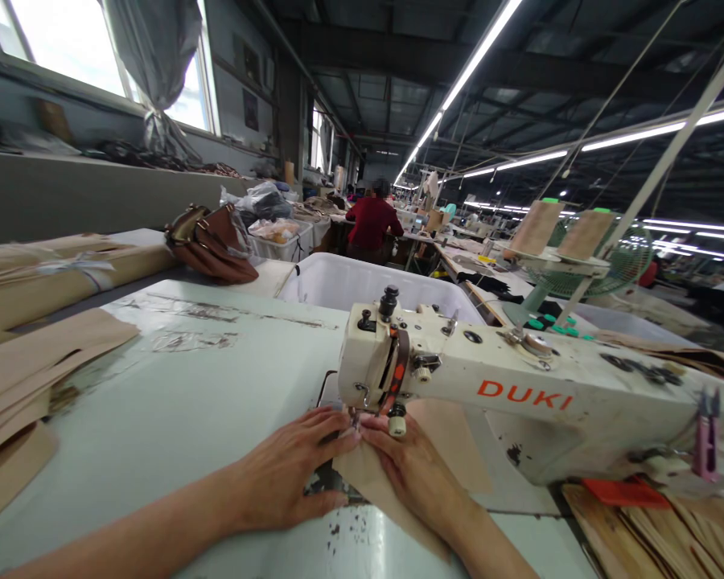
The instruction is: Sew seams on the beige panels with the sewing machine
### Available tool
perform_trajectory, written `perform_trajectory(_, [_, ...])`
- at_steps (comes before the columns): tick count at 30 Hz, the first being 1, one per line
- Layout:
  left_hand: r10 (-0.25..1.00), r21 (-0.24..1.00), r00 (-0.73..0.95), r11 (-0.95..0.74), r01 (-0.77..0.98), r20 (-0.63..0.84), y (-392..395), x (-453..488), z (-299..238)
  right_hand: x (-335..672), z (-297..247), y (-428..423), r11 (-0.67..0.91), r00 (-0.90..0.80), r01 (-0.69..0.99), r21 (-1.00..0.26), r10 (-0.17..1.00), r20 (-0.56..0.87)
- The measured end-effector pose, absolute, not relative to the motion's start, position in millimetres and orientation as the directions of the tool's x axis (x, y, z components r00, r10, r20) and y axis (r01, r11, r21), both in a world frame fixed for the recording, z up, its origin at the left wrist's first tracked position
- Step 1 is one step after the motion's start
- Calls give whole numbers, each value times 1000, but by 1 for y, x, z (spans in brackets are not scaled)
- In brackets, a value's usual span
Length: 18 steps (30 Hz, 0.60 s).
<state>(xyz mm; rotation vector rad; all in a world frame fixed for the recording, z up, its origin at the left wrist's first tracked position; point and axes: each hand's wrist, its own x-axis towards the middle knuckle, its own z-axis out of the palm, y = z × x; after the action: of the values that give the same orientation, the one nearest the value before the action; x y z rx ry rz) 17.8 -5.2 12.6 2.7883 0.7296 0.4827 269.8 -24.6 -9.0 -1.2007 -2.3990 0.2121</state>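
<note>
Under the needle end of a white sewing machine (368, 362) lies a beige cloth piece (371, 474). My left hand (293, 458) rests on the left of it, fingers stretched toward the presser foot and thumb spread apart. From the right, my right hand (413, 462) lies over the same cloth, its extended fingers pressing it beside the needle area. The fingertips of both hands are close together there. The machine head partly hides the cloth at the needle. More beige cloth (452, 438) shows under the machine arm, to the right of my right hand.
Beige cut pieces (30, 386) lie along the table's left side. Behind the machine stands a white bin (343, 281); a brown bag (214, 245) is at back left. Thread cones (536, 229) and pink snips (707, 438) are at right. A person in red (374, 221) sits ahead.
</note>
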Motion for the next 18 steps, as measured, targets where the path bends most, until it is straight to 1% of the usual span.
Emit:
perform_trajectory(10, [507,303,823,-851,430,257,-2,16,5,273,-13,-23,593,-499,740,-318,801,331])
perform_trajectory(14, [507,300,818,-852,429,272,-3,18,9,271,-16,-25,599,-508,753,-272,792,339])
perform_trajectory(18, [502,281,828,-856,434,251,-4,20,13,271,-13,-28,606,-513,764,-221,778,363])
